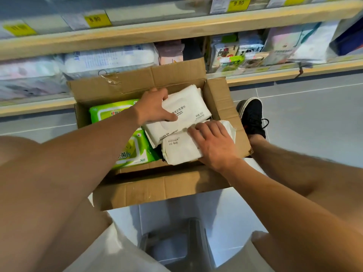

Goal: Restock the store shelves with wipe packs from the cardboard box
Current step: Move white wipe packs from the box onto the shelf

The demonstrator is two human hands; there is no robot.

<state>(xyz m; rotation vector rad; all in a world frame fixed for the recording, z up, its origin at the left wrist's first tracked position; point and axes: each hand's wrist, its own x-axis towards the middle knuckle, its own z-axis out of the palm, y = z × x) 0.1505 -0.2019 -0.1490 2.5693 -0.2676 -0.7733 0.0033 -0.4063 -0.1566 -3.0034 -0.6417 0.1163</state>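
Observation:
An open cardboard box stands on the floor between my knees. Inside lie white wipe packs and green wipe packs. My left hand grips the upper white wipe pack, thumb on its face and fingers curled over its far edge. My right hand lies on a lower white wipe pack, fingers spread over its right side and curling round the edge. More white packs sit beneath, partly hidden. The store shelves rise just behind the box.
The lower shelf behind the box holds large soft packs; to the right are smaller colourful packs. Yellow price tags line the shelf edges. My black shoe rests right of the box. A stool is under me on the tiled floor.

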